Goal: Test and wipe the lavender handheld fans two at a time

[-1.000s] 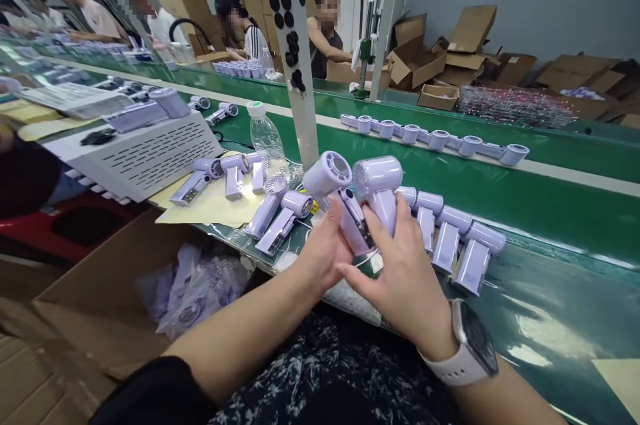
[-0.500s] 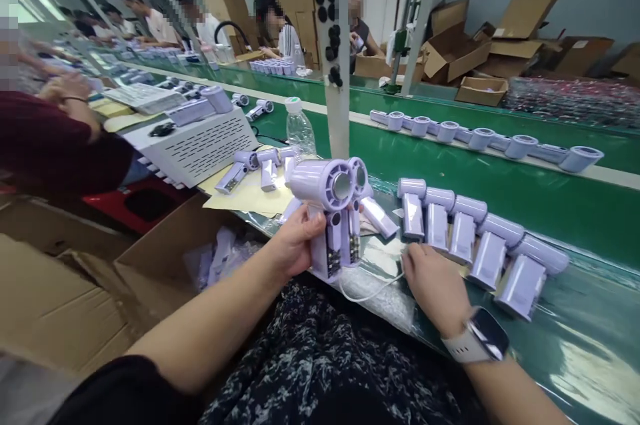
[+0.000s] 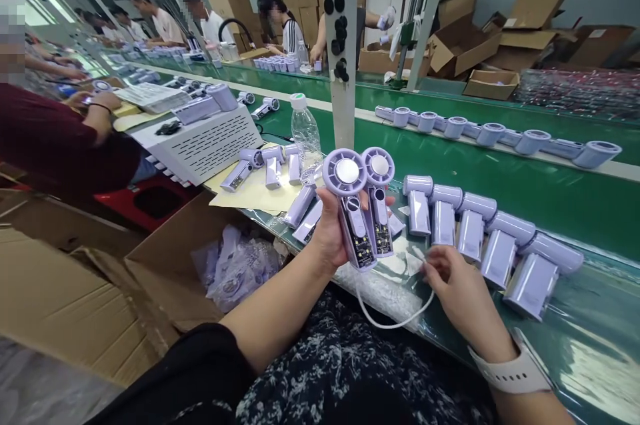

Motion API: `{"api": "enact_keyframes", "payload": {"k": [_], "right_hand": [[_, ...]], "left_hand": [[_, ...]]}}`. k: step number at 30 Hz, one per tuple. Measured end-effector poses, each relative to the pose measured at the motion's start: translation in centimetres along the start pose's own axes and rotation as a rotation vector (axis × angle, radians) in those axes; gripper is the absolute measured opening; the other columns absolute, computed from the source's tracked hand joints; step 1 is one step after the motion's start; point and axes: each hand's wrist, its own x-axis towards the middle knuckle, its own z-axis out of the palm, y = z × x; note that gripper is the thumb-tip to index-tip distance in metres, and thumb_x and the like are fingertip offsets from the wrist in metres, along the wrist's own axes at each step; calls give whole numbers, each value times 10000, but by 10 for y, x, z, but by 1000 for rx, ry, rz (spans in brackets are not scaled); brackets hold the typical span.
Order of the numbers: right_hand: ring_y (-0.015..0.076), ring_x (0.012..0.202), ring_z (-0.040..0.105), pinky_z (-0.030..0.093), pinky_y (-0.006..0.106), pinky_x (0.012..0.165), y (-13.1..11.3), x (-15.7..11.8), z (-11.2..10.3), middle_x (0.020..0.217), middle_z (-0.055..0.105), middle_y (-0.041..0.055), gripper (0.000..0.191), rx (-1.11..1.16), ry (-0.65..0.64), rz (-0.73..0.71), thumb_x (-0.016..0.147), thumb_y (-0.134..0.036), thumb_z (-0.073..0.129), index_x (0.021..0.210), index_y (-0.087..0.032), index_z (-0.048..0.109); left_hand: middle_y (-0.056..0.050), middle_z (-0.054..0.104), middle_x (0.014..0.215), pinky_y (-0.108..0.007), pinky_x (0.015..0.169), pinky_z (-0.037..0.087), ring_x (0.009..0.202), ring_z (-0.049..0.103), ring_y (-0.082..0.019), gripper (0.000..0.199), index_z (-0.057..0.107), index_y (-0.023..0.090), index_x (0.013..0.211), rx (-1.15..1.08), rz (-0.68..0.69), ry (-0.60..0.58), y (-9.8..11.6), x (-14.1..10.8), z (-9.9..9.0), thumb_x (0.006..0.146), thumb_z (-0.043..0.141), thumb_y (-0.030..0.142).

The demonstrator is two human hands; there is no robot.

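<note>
Hands apart in the head view, the left (image 3: 330,231) is wrapped around two lilac fans (image 3: 354,215), held just in front of the white post (image 3: 344,108) with circuit boards exposed; the right (image 3: 455,285), right of the post, appears to pinch a white cable (image 3: 389,326), its tip unclear. The step looks like handling fans and cable together; the next move calls for a steady left grip. The left thumb points up; the right fingers curl.
</note>
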Motion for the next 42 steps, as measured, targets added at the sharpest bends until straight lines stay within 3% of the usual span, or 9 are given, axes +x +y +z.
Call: {"api": "enact_keyframes", "payload": {"k": [3, 10, 15, 19, 22, 25, 30, 35, 42], "right_hand": [[224, 656, 684, 539, 342, 651, -18, -11, -5, 717, 684, 16, 381, 322, -26, -32, 1016, -405, 446, 1261, -169, 620], [214, 703, 672, 490, 319, 685, -58, -17, -22, 724, 693, 17, 239, 713, -312, -74, 911, -393, 570, 874, -226, 736], [186, 679, 633, 437, 280, 637, -74, -18, -11, 712, 692, 23, 295, 744, -116, -142, 948, -371, 555, 720, -216, 659], [154, 494, 593, 412, 263, 557, -83, -27, 8, 507, 550, -32, 424, 984, -257, -108, 1029, -491, 502, 713, -215, 565], [133, 395, 534, 391, 244, 496, -87, -32, 20, 450, 404, -99, 424, 1161, -202, 27, 1047, -550, 488, 807, -213, 578], [147, 524, 608, 451, 248, 556, -88, -32, 20, 565, 539, -45, 400, 1126, -98, 6, 1073, -502, 461, 822, -218, 589], [196, 857, 657, 514, 271, 759, -83, -25, 4, 914, 685, 51, 346, 810, 4, -328, 1047, -419, 512, 786, -227, 632], [158, 609, 605, 446, 254, 568, -81, -26, 2, 654, 636, 14, 443, 812, 10, -112, 1057, -453, 512, 695, -218, 612], [113, 331, 414, 359, 236, 379, -93, -35, 18, 411, 398, -81, 494, 1347, 26, 124, 992, -579, 601, 652, -235, 496]], "left_hand": [[-143, 751, 1045, -530, 1000, 576, 1294, 621, -426, 751, 580, 200, 689, -2, 15, 11, -1, 2, 5, 574, 705, 932], [-134, 751, 1130, -514, 1003, 574, 1317, 603, -419, 758, 574, 207, 718, -29, 75, 62, -2, 1, 13, 598, 665, 950], [-113, 753, 1127, -492, 972, 596, 1306, 618, -397, 765, 561, 201, 669, -57, 63, 34, 1, -1, 14, 599, 652, 957], [-112, 752, 1118, -484, 970, 600, 1302, 616, -397, 780, 575, 192, 641, -37, 106, 17, -1, -3, 14, 569, 660, 964], [-110, 757, 1105, -473, 978, 596, 1306, 609, -399, 760, 623, 192, 642, -16, 195, 32, -6, -3, 12, 569, 681, 947], [-115, 759, 1096, -477, 977, 596, 1293, 616, -402, 764, 629, 190, 634, -6, 202, 57, -7, -2, 10, 542, 698, 946], [-100, 760, 1097, -499, 972, 592, 1226, 667, -368, 745, 555, 199, 633, -187, 72, 95, 1, -4, 10, 627, 656, 937], [-100, 754, 1139, -491, 952, 598, 1177, 694, -362, 768, 542, 194, 632, -183, 68, 75, 3, -8, 11, 585, 665, 951], [-101, 762, 1044, -372, 766, 602, 913, 721, -276, 755, 654, 200, 644, -67, 217, -41, -14, -12, 12, 582, 663, 952]]}}
